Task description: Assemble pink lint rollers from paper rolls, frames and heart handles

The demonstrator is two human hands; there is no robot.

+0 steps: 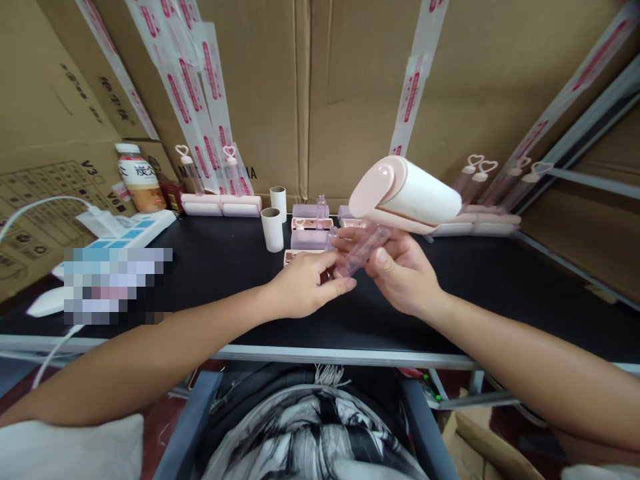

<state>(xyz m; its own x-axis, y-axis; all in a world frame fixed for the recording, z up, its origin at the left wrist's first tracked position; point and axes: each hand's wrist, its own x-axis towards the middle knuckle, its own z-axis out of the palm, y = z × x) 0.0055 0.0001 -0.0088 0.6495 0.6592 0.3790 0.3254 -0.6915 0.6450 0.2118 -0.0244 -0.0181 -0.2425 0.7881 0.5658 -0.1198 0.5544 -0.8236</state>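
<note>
A clear pinkish tube [367, 251] hangs tilted below a white and pink rounded device [417, 197], above the black table. My left hand [309, 283] pinches the tube's lower end between thumb and fingers. My right hand [406, 270] is wrapped round the tube's upper part, just under the device; whether the two pieces are joined is hidden by the fingers. Behind my left hand lie pink and lilac cases [311, 239], partly covered by the fingers. Two white cardboard-like rolls [273, 230] stand to their left.
Pink cases with heart-topped tubes stand at the back left [221, 205] and back right [480, 227]. A bottle [139, 179] and a power strip [125, 233] are at the left. Cardboard [350, 87] walls the table's back; its metal edge [345, 357] runs in front.
</note>
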